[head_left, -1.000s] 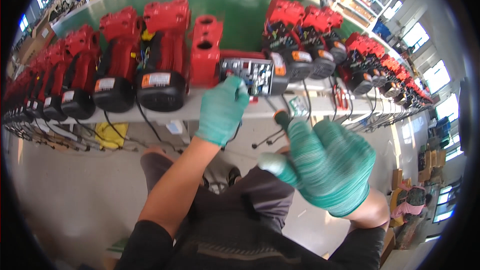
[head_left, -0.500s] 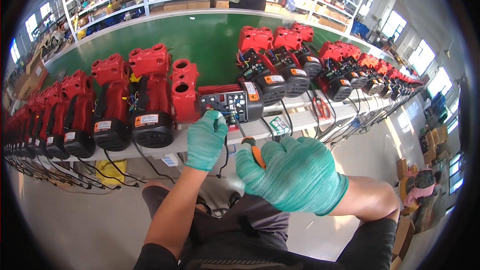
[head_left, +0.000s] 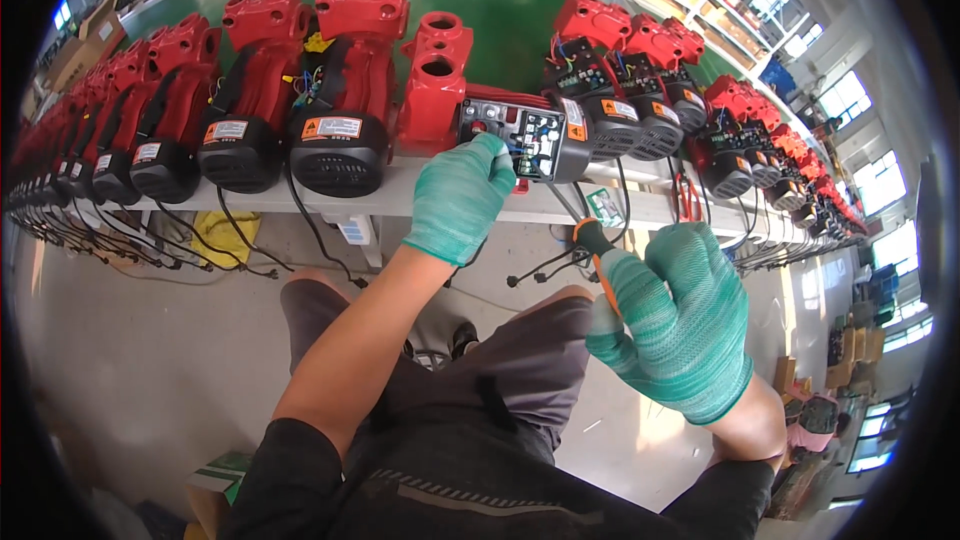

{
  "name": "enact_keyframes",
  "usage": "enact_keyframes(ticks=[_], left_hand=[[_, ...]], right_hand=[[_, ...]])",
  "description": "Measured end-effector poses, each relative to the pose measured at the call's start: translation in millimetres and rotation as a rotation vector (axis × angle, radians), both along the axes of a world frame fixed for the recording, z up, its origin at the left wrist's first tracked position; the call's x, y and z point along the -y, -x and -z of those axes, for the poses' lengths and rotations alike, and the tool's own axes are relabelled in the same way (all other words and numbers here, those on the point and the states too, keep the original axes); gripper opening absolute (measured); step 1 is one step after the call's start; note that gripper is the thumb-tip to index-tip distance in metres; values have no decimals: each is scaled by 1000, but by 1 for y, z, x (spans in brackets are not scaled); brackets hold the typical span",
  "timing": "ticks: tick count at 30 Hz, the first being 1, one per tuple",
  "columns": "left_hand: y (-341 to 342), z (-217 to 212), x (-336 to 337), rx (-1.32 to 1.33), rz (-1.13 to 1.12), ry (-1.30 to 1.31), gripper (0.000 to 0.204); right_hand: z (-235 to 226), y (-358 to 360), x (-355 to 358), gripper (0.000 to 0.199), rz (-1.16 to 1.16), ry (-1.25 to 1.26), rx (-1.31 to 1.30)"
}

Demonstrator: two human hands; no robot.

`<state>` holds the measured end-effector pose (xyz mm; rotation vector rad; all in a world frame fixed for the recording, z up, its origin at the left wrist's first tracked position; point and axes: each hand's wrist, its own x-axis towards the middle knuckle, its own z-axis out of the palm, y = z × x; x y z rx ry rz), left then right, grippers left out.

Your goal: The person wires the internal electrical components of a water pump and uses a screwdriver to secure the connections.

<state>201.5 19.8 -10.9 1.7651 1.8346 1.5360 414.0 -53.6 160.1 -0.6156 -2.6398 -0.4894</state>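
Fist-tight right hand (head_left: 678, 325) around screwdriver (head_left: 596, 250)

Over the last second the left hand (head_left: 462, 196) in its green knitted glove stayed at the front edge of the open black control box (head_left: 525, 135) with the small circuit board, but its fingers closed more over that edge. The right hand (head_left: 672, 318), also in a green glove, moved lower and more to the right, away from the box. The screwdriver with the orange and black handle (head_left: 596, 245) became visible above its fingers, where before it was mostly hidden. The head also came closer to the red pumps.
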Motion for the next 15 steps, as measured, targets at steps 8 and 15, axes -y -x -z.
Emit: enact_keyframes(ticks=[8,15], left_hand=[[-1,-4,2,-83,-32,-17,14],[-2,-3,1,-146,-46,-20,15]], right_hand=[[8,-18,0,43,59,47,33],[8,-15,0,46,10,20,-89]])
